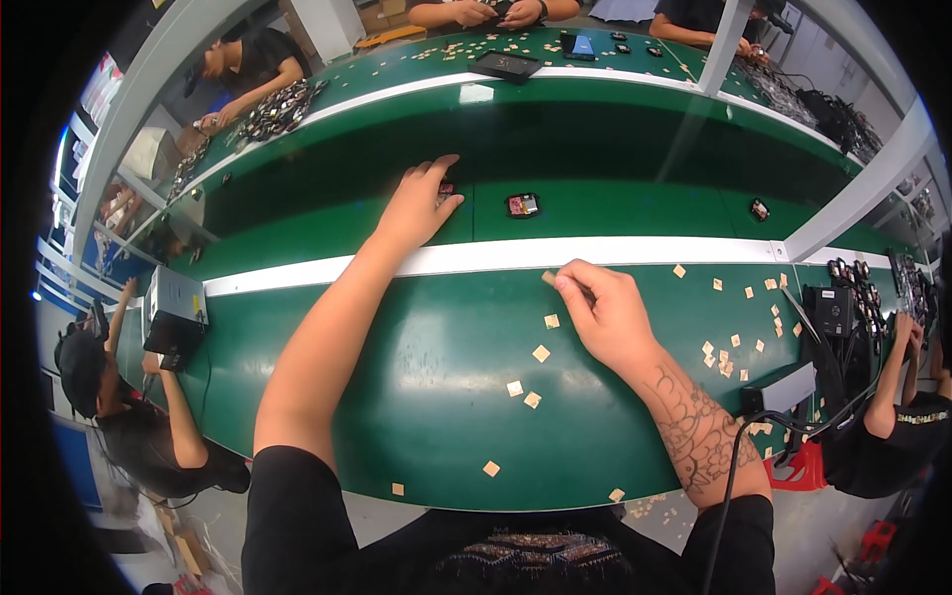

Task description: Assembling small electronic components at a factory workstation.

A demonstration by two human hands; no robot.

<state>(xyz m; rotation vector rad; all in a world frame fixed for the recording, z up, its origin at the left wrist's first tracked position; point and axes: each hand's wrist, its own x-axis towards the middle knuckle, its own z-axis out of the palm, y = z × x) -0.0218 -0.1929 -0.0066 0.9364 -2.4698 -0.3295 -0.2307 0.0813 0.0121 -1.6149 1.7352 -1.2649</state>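
My left hand (415, 206) reaches across the white rail (496, 256) onto the green conveyor strip beyond it. Its fingers are apart, and between thumb and fingers shows part of a small dark device with red inside (446, 190), mostly hidden by the hand. A second device (522, 205), a black open casing with a red and pale inside, lies to the right of that hand. Just on the near side of the rail, my right hand (605, 307) pinches a small tan square (550, 279) between thumb and forefinger. Similar tan squares (540, 353) lie scattered on the green table (436, 416) below it.
Another small casing (760, 209) lies farther right on the strip. A grey box-shaped machine (177, 309) stands at left. At right are a grey box (780, 389), a black cable (732, 496) and a slanting white post (858, 188). Co-workers sit around, across the strip and on both sides.
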